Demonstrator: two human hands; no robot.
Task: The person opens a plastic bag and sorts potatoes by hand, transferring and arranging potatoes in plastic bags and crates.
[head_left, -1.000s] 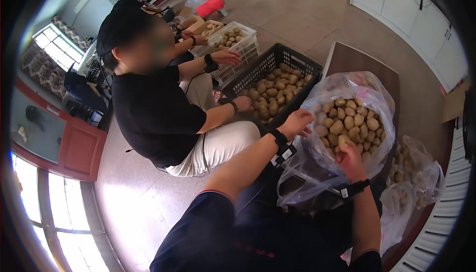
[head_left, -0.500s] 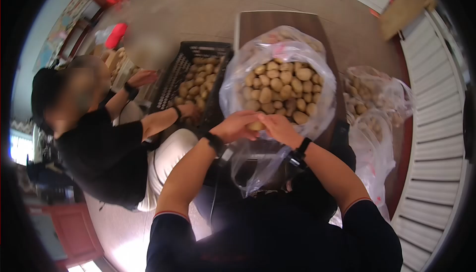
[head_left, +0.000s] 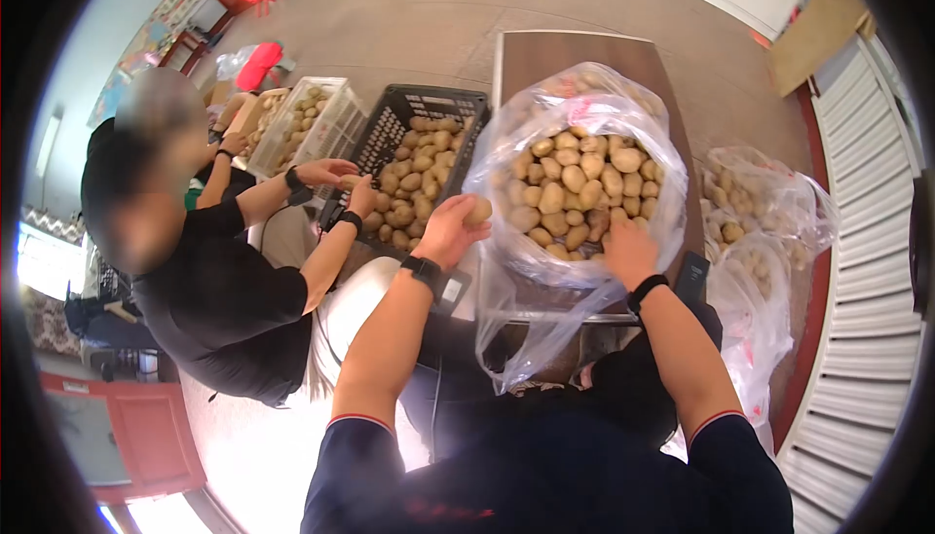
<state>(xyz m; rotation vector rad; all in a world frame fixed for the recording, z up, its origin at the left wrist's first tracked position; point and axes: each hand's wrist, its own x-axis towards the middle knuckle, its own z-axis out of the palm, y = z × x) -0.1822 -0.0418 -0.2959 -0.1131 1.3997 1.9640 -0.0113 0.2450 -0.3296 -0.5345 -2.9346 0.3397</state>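
My left hand is closed around a potato, held up near the left rim of a clear plastic bag. The open bag is filled with potatoes. At its near right side, my right hand reaches over the rim with its fingers down on the potatoes. Whether those fingers grip one is hard to see. Left of the bag stands a black plastic crate with more potatoes inside.
The bag stands on a brown table. A person in a black shirt sits at left, both hands over the black crate's edge. Beyond is a white crate of potatoes. Plastic bags of potatoes lie on the right.
My hands were together over the bag's near edge around a potato. They have parted: the left moved left with a potato, the right moved right onto the potatoes. The neighbour's hands came together.
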